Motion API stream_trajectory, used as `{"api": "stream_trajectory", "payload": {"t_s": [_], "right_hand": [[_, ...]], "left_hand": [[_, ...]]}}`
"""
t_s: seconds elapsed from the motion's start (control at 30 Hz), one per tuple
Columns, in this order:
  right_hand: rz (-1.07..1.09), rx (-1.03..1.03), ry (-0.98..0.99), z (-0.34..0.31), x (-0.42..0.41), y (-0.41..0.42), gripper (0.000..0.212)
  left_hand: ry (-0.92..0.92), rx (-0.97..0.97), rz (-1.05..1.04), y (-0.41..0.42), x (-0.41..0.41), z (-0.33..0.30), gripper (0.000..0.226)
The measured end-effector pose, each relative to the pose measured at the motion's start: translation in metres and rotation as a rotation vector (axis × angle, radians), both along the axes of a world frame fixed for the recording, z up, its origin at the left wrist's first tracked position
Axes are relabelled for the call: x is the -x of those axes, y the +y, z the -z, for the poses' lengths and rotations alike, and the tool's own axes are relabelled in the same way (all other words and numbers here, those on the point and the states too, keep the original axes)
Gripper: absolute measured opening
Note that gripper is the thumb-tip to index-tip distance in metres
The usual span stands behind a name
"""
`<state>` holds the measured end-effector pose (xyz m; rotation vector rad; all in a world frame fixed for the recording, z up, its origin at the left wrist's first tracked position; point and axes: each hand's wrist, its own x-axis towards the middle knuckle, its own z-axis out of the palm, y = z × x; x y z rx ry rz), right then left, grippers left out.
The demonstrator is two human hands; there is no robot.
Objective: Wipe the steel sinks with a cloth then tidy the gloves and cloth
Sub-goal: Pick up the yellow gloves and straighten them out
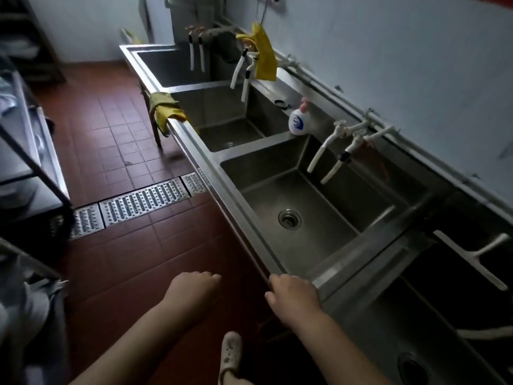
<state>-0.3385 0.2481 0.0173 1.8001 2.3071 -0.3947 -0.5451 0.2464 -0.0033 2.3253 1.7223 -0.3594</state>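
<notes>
A long row of steel sinks (330,276) runs along the wall on the right. A yellow glove or cloth (166,109) lies draped over the front rim between the far basins. Another yellow glove or cloth (266,55) hangs over the taps of the second basin. My left hand (194,287) hovers over the red floor tiles with loosely curled fingers and holds nothing. My right hand (293,294) is at the front rim of the nearest full basin, fingers loosely curled, with nothing visible in it.
A white soap bottle (298,122) stands on the divider between two basins. A squeegee (472,259) lies across the near right basin. White taps (341,151) overhang the basins. A metal rack (30,168) stands left, and a floor drain grate (144,200) crosses the tiles.
</notes>
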Motion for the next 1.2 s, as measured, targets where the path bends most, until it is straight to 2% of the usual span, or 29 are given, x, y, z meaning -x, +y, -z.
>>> {"api": "stream_trajectory", "payload": {"t_s": [0.3,0.47,0.6,0.77,0.97,1.2], "right_hand": [[-0.131,0.029,0.084,-0.005,0.064,0.173,0.026],[-0.188,0.023,0.109,-0.015,0.118,0.260,0.030],[-0.183,0.025,0.106,-0.011,0.169,0.319,0.030],[-0.105,0.020,0.103,-0.001,0.242,0.383,0.025],[0.015,0.055,0.140,-0.009,0.331,0.451,0.030],[0.304,0.205,0.300,-0.001,0.368,0.517,0.023]], "left_hand": [[0.058,-0.001,-0.222,0.126,0.072,-0.024,0.030],[0.021,0.001,-0.353,0.183,0.127,-0.028,0.033],[-0.004,0.026,-0.376,0.234,0.178,-0.020,0.036],[-0.020,0.031,-0.340,0.311,0.256,-0.015,0.036],[-0.054,0.023,-0.274,0.402,0.348,-0.026,0.033],[-0.074,0.046,-0.142,0.497,0.381,-0.016,0.030]]}}
